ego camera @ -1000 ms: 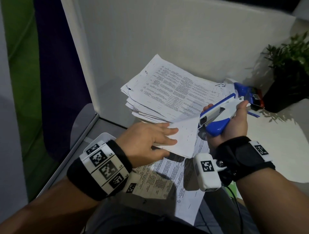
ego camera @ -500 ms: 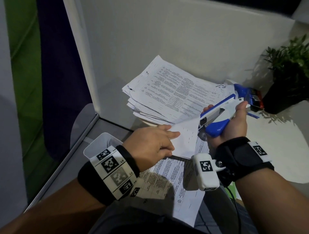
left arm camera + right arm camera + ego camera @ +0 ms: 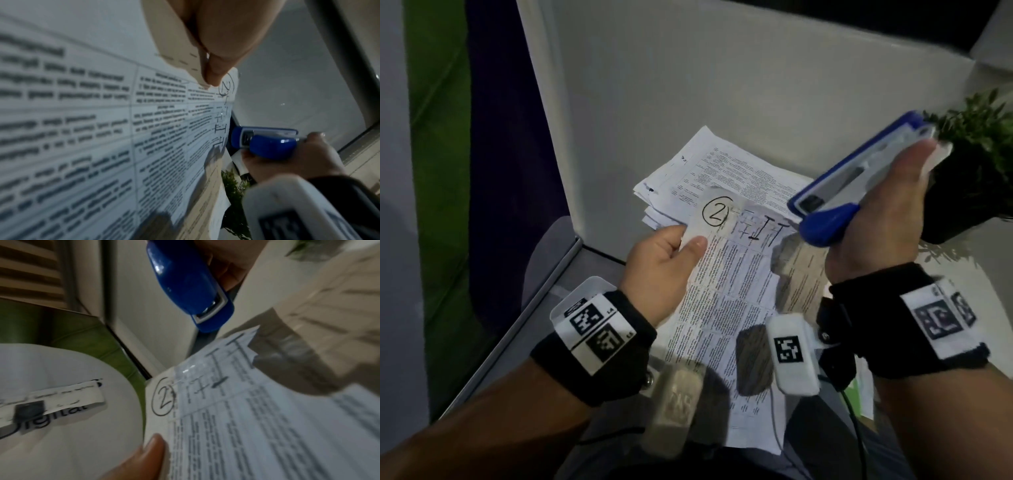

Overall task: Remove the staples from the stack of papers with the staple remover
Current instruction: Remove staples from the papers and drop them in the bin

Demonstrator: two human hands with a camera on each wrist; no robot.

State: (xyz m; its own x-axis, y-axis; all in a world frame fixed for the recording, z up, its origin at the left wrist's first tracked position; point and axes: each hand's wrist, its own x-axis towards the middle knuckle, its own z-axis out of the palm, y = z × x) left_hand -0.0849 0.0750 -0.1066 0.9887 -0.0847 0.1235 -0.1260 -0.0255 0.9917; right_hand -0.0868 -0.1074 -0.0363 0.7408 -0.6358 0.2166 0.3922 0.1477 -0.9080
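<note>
My left hand (image 3: 688, 245) pinches the top left corner of a set of printed sheets (image 3: 726, 308) marked with a circled 2 and holds it lifted and tilted toward me. In the left wrist view the fingertips (image 3: 213, 76) clamp that corner of the sheets (image 3: 102, 129). My right hand (image 3: 887, 205) grips a blue and white staple remover (image 3: 852, 181), raised just right of the sheets' top edge and apart from them. Its blue nose (image 3: 205, 311) hangs above the paper's top corner (image 3: 236, 353). A loose stack of papers (image 3: 722, 168) lies behind.
A white partition wall (image 3: 688, 85) stands behind the stack. At the right edge sits a potted plant (image 3: 979, 154). A small white container (image 3: 592, 286) shows behind my left wrist. Beyond the table's left edge (image 3: 517, 335) are green and dark surfaces.
My left hand went from lying on a folded-over page to pinching the sheets' corner and lifting them. My right hand has raised the staple remover up and right, away from the paper.
</note>
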